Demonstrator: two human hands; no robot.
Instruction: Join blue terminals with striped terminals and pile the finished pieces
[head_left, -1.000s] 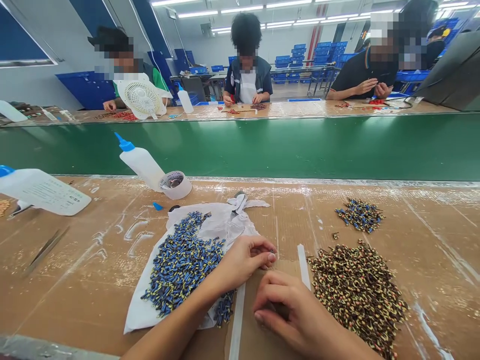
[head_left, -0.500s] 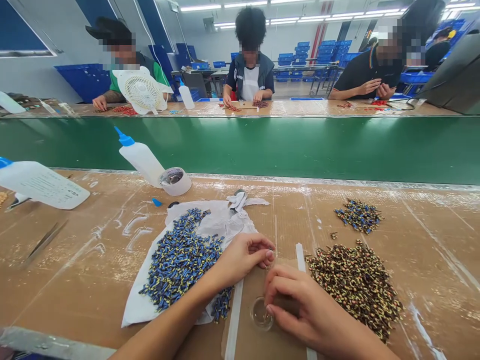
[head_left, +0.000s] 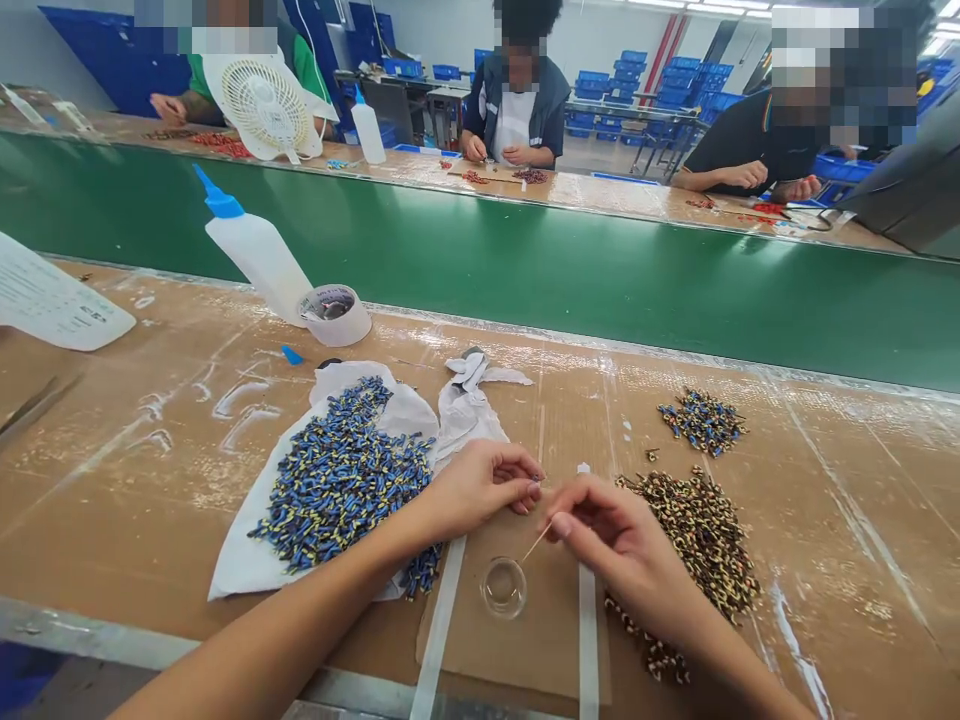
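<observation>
My left hand (head_left: 491, 487) is closed in a pinch above the cardboard pad (head_left: 517, 655); the small thing at its fingertips is too hidden to name. Thumb and fingers of my right hand (head_left: 600, 520) grip a toothpick (head_left: 535, 543), which slants down toward the rim of a small clear round dish (head_left: 504, 610). To the left, many small blue, yellow and black pieces (head_left: 345, 480) are heaped on a white cloth (head_left: 240, 560). Brown and cream pieces (head_left: 709, 540) form a pile beyond my right hand, which covers part of it.
A smaller pile of blue and dark pieces (head_left: 703, 421) lies farther back. A tape roll (head_left: 335, 325) stands by a white squeeze bottle (head_left: 259, 255); tweezers (head_left: 34, 405) lie far left. A green belt (head_left: 480, 250) crosses behind, with people (head_left: 517, 115) seated beyond it.
My right hand has lifted away from the dish and turned, so the toothpick now shows. My left hand keeps its pinch. The camera has tilted downward and rolled.
</observation>
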